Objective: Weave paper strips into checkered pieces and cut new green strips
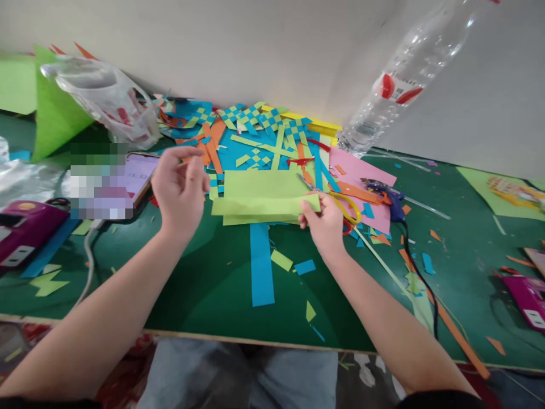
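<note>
My right hand (326,221) is closed on the right end of a folded light-green paper sheet (261,199) and holds it a little above the green table (213,284). My left hand (181,184) hovers at the sheet's left end with the fingers loosely curled and apart, holding nothing. Yellow-handled scissors (347,207) lie just right of my right hand. A long blue paper strip (260,264) lies on the table below the sheet.
Woven blue-and-green paper pieces (255,122) and orange strips are piled at the back. A clear plastic bottle (395,85) leans at the back right, a plastic bag (106,99) at the back left. A phone (138,173), a glue gun (385,193) with its cord, and magenta boxes (23,227) lie around.
</note>
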`<state>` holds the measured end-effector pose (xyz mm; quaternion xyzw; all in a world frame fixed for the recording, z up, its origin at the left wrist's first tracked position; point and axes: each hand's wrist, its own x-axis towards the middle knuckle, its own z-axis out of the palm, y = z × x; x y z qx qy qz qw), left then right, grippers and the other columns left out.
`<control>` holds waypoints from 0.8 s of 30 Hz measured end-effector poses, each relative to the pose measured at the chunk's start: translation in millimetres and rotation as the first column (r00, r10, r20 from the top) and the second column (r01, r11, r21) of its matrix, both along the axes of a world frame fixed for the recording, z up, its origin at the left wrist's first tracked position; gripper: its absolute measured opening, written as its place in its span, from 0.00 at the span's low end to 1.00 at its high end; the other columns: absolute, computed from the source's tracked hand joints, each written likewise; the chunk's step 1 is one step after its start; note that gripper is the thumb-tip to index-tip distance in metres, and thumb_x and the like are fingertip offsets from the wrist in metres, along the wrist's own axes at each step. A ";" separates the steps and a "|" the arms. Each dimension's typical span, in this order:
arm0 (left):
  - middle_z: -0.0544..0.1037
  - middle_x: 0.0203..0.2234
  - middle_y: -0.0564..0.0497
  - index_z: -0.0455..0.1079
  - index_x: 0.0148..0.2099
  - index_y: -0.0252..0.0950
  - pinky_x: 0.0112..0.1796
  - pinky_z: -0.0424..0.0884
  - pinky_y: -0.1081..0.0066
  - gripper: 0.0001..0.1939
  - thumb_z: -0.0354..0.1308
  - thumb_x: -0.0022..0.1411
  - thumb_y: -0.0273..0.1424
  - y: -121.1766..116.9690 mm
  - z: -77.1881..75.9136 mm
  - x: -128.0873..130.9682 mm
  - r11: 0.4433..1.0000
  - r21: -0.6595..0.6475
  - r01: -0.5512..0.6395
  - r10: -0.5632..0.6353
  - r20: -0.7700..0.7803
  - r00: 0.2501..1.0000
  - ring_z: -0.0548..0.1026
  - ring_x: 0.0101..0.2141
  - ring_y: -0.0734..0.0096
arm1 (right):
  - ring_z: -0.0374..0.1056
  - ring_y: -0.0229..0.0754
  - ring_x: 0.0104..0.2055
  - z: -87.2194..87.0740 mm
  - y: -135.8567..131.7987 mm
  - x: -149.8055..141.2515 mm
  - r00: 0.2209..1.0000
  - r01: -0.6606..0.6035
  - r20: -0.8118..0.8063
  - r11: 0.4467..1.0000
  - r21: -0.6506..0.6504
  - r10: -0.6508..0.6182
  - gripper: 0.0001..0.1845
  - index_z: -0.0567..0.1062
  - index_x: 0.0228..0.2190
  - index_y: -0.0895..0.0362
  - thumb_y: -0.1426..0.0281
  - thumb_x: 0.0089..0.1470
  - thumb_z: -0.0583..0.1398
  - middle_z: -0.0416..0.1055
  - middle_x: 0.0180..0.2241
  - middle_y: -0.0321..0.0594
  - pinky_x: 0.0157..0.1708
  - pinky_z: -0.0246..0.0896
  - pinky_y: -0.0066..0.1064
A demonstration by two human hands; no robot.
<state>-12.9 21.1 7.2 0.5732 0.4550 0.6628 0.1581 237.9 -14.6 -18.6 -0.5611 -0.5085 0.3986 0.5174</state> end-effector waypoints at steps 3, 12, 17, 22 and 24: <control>0.73 0.22 0.56 0.71 0.43 0.35 0.27 0.67 0.72 0.06 0.55 0.63 0.27 -14.3 -6.5 16.8 0.991 -0.039 0.125 -0.129 -0.475 0.870 0.72 0.23 0.75 | 0.67 0.36 0.17 0.8 -8.1 -8.7 0.981 -0.162 0.091 0.981 -0.107 0.172 0.22 0.68 0.46 0.56 0.58 0.54 0.62 0.71 0.19 0.29 0.20 0.63 0.28; 0.73 0.54 0.44 0.65 0.58 0.37 0.61 0.53 0.50 0.21 0.48 0.70 0.43 -11.9 -28.9 38.5 0.883 -0.304 0.359 -0.410 -0.870 0.273 0.69 0.56 0.57 | 0.70 0.41 0.22 1.9 -10.8 -9.1 0.696 -0.263 0.658 0.955 -0.137 0.286 0.26 0.67 0.57 0.60 0.58 0.64 0.52 0.72 0.18 0.34 0.27 0.60 0.31; 0.73 0.55 0.42 0.66 0.59 0.36 0.63 0.49 0.49 0.29 0.53 0.65 0.49 -12.0 -25.9 33.7 0.866 -0.307 0.394 -0.417 -0.879 0.231 0.67 0.58 0.53 | 0.68 0.43 0.23 6.8 -2.9 5.6 0.434 -0.121 0.898 0.992 -0.021 0.072 0.30 0.67 0.57 0.61 0.54 0.63 0.52 0.73 0.21 0.39 0.25 0.54 0.32; 0.74 0.56 0.45 0.66 0.61 0.39 0.64 0.46 0.50 0.24 0.51 0.68 0.44 -12.4 -22.8 29.6 0.825 -0.343 0.449 -0.465 -0.864 0.192 0.68 0.59 0.57 | 0.70 0.44 0.29 17.4 -0.5 40.1 0.523 -0.021 0.818 0.955 0.295 -0.241 0.19 0.75 0.44 0.54 0.57 0.63 0.52 0.75 0.26 0.40 0.32 0.61 0.34; 0.74 0.56 0.48 0.66 0.61 0.42 0.65 0.43 0.51 0.22 0.51 0.68 0.41 -11.9 -19.7 26.1 0.808 -0.360 0.466 -0.486 -0.855 0.181 0.67 0.59 0.59 | 0.71 0.46 0.32 16.6 -1.5 52.5 0.528 0.032 0.806 0.954 0.299 -0.270 0.17 0.74 0.43 0.54 0.59 0.61 0.53 0.76 0.30 0.42 0.33 0.64 0.36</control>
